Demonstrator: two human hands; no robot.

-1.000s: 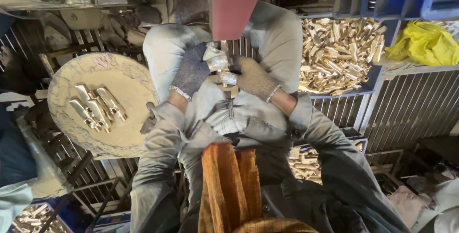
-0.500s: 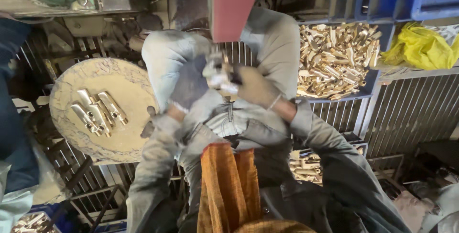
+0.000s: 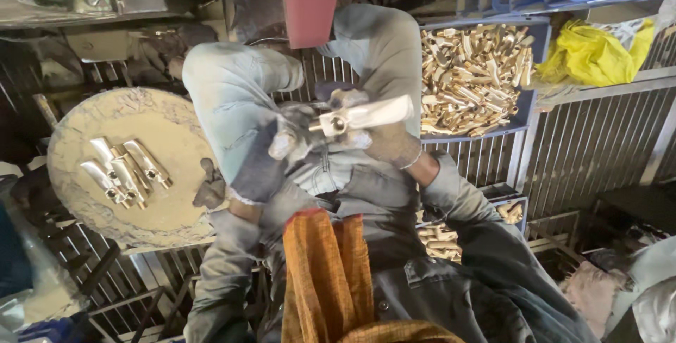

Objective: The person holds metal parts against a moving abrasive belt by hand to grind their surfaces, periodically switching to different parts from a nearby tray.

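I look down at my lap, knees in grey trousers. Both gloved hands hold one pale brass tap-like part (image 3: 366, 114) above my lap, below a red sanding belt (image 3: 310, 1). My left hand (image 3: 282, 146) in a dark grey glove grips its ringed end. My right hand (image 3: 384, 142) in a dusty tan glove supports the long flat end, which points right. An orange cloth (image 3: 327, 272) hangs from my chest.
A round dusty tray (image 3: 176, 209) at left carries several finished brass parts (image 3: 123, 170). A blue crate (image 3: 524, 103) of raw brass pieces sits at right, a second one (image 3: 517, 209) lower down. A yellow bag (image 3: 598, 51) lies far right on metal grating.
The brass part has turned from upright against the belt to lying sideways, lifted slightly away from it. My hands shifted a little to the right.
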